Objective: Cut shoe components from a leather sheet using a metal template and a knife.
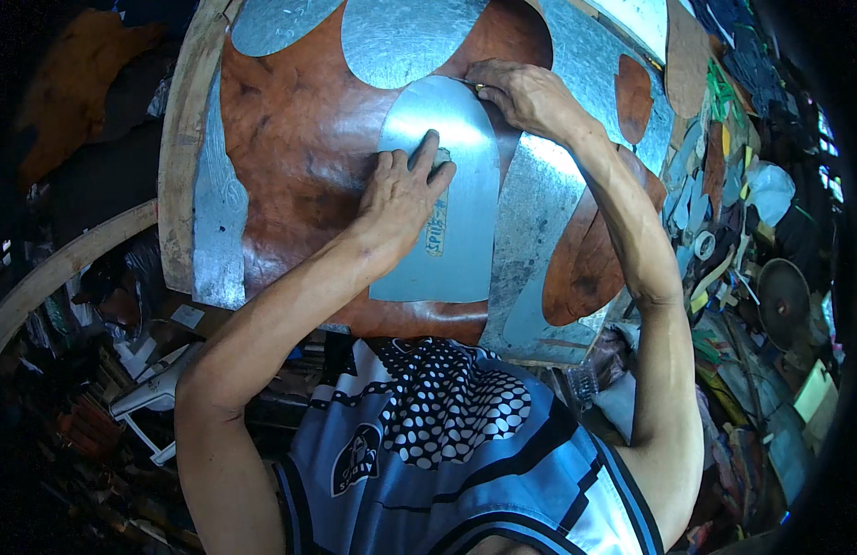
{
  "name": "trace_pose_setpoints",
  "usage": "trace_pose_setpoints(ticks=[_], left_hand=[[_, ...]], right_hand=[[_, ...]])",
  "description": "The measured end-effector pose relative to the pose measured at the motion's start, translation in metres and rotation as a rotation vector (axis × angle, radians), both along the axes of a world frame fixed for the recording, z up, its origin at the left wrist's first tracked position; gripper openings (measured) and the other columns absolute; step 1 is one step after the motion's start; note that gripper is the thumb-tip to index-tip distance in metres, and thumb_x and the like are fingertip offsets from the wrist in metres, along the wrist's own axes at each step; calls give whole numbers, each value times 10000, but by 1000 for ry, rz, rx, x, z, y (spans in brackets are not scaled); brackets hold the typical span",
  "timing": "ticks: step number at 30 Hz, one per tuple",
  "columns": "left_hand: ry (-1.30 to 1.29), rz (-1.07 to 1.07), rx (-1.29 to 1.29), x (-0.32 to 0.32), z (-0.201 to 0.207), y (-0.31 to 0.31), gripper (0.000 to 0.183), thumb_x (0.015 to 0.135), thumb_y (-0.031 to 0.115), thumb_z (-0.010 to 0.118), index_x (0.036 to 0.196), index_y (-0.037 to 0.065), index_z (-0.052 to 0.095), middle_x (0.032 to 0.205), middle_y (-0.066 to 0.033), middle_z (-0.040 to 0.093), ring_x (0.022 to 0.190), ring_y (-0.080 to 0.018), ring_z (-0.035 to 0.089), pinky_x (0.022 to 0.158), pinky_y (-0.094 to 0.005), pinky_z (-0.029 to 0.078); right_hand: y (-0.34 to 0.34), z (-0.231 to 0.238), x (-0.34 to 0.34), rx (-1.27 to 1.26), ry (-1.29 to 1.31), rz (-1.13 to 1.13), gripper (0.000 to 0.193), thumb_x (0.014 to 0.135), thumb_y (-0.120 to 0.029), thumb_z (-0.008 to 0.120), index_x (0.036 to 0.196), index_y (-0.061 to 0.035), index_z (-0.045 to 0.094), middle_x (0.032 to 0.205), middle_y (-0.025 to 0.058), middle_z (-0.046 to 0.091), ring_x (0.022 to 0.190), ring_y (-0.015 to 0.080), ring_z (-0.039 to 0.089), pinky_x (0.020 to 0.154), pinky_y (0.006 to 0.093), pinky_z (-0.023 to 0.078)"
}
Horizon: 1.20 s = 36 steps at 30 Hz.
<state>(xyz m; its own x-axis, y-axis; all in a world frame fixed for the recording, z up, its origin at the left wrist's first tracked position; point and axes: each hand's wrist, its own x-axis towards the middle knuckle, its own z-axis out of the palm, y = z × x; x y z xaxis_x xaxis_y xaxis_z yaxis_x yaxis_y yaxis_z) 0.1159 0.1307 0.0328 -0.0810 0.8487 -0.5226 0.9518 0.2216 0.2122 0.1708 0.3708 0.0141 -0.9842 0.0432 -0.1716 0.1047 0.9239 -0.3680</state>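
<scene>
A brown leather hide (pixel 290 157) lies over a metal-topped work table (pixel 220 231). On it rests a pale metal template (pixel 428 277) with a rounded far end and a straight near edge. My left hand (pixel 405 190) presses down on the template's middle, index finger and thumb spread. A small greyish lump (pixel 441 159) shows between them; what it is I cannot tell. At the template's far right curve, my right hand (pixel 535 100) is closed on a thin pointed tool (pixel 480 86), its tip against the edge. The fingers hide most of that tool.
A larger rounded grey cut-out (pixel 410 42) touches the template's far end. Leather offcuts (pixel 586 259) lie on the table's right side. A wooden rail (pixel 180 176) borders its left. Piled scraps, a tape roll (pixel 704 244) and a round disc (pixel 783 294) crowd the right.
</scene>
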Motion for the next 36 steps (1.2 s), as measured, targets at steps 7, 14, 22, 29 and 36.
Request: trace_pose_setpoints(ticks=[7,14,22,29,36], left_hand=[[20,-23,9,-2,3,3,1031,568,266,903,1452,161,384,1551,-226,204,1108,-354,531,951,-422,421],[-38,-27,-61,-3,10,8,1034,561,265,910,1449,172,387,1550,-212,213,1117,-355,535,947,-433,426],[-26,-27,17,-6,3,7,1057,521,306,928,1431,184,405,1539,-215,231,1105,-386,555,923,-468,462],[-29,-40,-6,-6,6,10,1068,521,327,924,1442,211,395,1540,-227,234,1142,-430,540,984,-511,451],[-40,-30,2,-4,10,10,1099,497,319,930,1444,196,387,1536,-229,246,1122,-458,553,989,-529,459]], right_hand=[[-20,0,34,-77,143,-164,273,906,-167,573,1111,-12,666,992,192,664,906,357,656,801,438,540],[-69,14,77,-239,22,-558,265,898,-166,625,1083,19,665,1002,221,654,912,380,640,811,440,505],[-157,34,138,-337,69,-890,216,880,-90,604,1019,69,650,924,254,620,810,426,635,715,473,527],[-212,37,180,-336,29,-1005,236,886,-95,604,1067,52,636,957,240,598,794,424,633,686,478,527],[-252,50,214,-317,13,-1068,218,890,-102,593,1053,39,624,956,238,585,809,444,615,694,498,514]])
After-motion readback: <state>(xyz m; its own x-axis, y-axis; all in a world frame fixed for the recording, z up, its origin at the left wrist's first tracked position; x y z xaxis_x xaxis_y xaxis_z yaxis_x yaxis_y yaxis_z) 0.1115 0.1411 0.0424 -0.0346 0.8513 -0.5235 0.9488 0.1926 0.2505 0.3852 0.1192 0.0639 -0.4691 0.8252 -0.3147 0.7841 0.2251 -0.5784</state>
